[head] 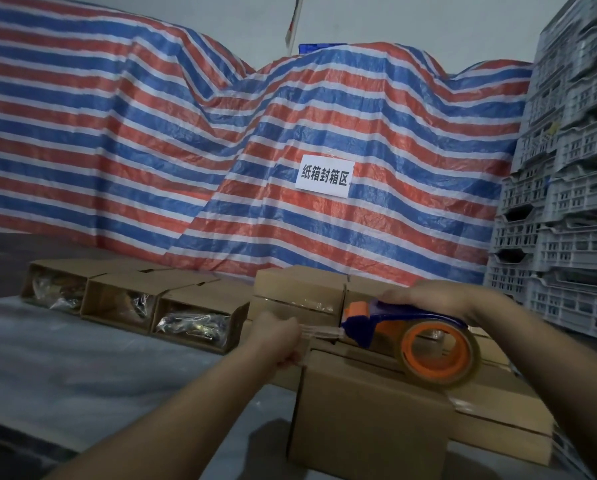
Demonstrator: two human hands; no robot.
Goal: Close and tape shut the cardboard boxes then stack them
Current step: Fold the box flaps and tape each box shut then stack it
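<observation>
R hand [432,299] grips dispenser [404,318] handle from above; tape roll [440,356] hangs just over near box [369,410]. L hand [276,336] pinches free end of tape strip [319,332], stretched taut btwn hand and dispenser mouth, at box's left top edge. Closed boxes [300,289] sit behind. Three open boxes [123,299] in a row at left, bagged items inside. Striped tarp [151,133] w/ white sign [324,176] at rear. Grey crates [567,168] stacked at right.
</observation>
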